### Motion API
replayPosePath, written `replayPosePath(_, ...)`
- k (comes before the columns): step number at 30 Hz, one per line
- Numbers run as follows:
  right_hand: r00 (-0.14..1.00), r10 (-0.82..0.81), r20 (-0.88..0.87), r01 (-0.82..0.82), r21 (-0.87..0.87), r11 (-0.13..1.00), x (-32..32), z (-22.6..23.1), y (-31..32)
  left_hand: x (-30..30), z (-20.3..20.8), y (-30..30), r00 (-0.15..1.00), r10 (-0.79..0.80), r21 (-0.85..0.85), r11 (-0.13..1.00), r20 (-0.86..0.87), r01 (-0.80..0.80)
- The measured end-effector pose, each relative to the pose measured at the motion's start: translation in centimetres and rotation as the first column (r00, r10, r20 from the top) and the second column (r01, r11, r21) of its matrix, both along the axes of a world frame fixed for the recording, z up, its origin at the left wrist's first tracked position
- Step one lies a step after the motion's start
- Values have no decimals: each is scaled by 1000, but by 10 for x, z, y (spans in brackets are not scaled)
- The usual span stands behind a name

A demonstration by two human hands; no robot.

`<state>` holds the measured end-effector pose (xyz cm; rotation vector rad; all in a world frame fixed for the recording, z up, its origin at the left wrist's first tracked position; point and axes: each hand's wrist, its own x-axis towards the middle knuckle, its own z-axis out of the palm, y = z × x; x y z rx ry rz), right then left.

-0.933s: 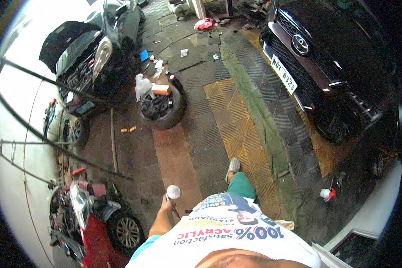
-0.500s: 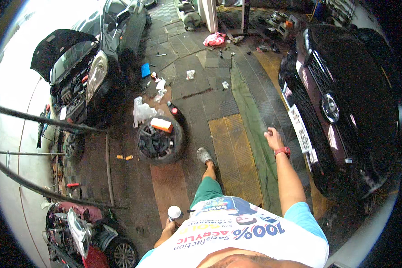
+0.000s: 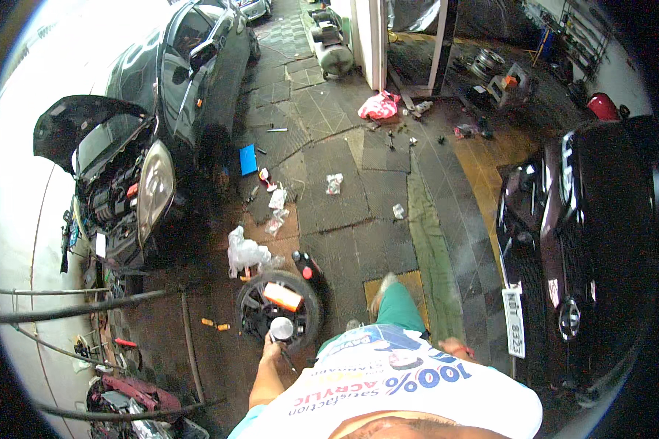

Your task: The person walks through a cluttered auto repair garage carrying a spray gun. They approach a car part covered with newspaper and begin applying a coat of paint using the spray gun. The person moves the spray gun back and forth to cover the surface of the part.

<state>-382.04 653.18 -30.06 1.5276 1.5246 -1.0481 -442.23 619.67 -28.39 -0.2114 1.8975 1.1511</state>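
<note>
My left hand [image 3: 272, 351] is closed round a cup-like thing with a round whitish top [image 3: 281, 328]; a thin dark part sticks out below it. Its exact kind cannot be made out. Seen from above, it overlaps the near part of a wheel with a tyre [image 3: 312, 306] lying flat on the floor. An orange and white box [image 3: 283, 297] rests on the wheel. Low at my right side, my right hand [image 3: 452, 345] shows only in part beside my shirt, with a red watch [image 3: 464, 353] on the wrist. Its fingers are too blurred and hidden to read.
A dark car with its bonnet up [image 3: 110, 212] stands left, and a dark car [image 3: 600, 219] stands right. Metal bars [image 3: 88, 307] cross the left side. Plastic bags [image 3: 246, 251], a blue flat thing [image 3: 248, 159] and a dark bottle [image 3: 305, 265] lie ahead. An air compressor [image 3: 335, 57] stands farther off.
I have stepped forward, so the wheel and both cars sit lower in view. My left hand has moved up and forward with the cup-like thing; my right hand has swung back toward my side.
</note>
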Motion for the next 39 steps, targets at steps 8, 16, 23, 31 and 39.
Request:
replayPosePath(8,947,-237,218,246,-14,969,-83,-21,250,-133,7,280,999,8,-155,988,37,-2)
replayPosePath(16,832,-71,-551,391,489,780,-425,44,695,-181,51,468,988,-48,-292,952,149,90)
replayPosePath(23,639,362,-679,165,581,797,-693,146,912,-267,12,643,983,71,-275,961,171,-22)
replayPosePath(31,963,1,-269,135,487,863,-683,-14,1097,-502,-37,891,988,73,-209,977,133,-44)
replayPosePath(39,982,-189,-27,191,166,967,-754,12,1132,-767,72,1169,998,22,-106,994,-61,-28)
